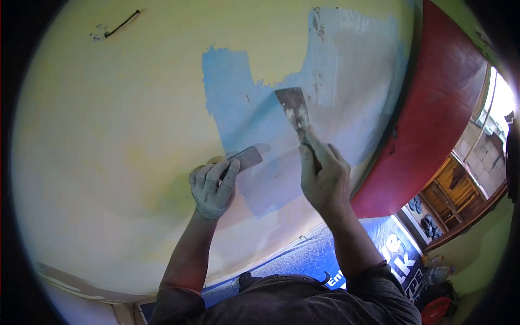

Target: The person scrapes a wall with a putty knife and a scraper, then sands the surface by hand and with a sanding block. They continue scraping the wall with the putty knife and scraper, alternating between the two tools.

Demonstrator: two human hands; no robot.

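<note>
My right hand [327, 181] is closed round the handle of a putty knife [293, 108]. Its flared blade, stained with whitish residue, points up over a blue patch [230, 97] on the wall. Lower and to the left, my left hand [213, 188] grips a second, dusty scraper [249, 157], its grey blade pointing right and a dab of pale material at the tip. My left fingers hide that tool's handle. Pale dust coats both hands. Around the blue patch the wall [114, 124] is cream yellow, and a greyish smoothed area [363, 70] spreads at its upper right.
A red door panel [428, 103] stands along the wall's right edge. A nail [123, 23] sticks out at the upper left. Below lies a dusty blue printed banner [314, 254]. Shoes [430, 226] and a plastic bottle [437, 275] are at the lower right.
</note>
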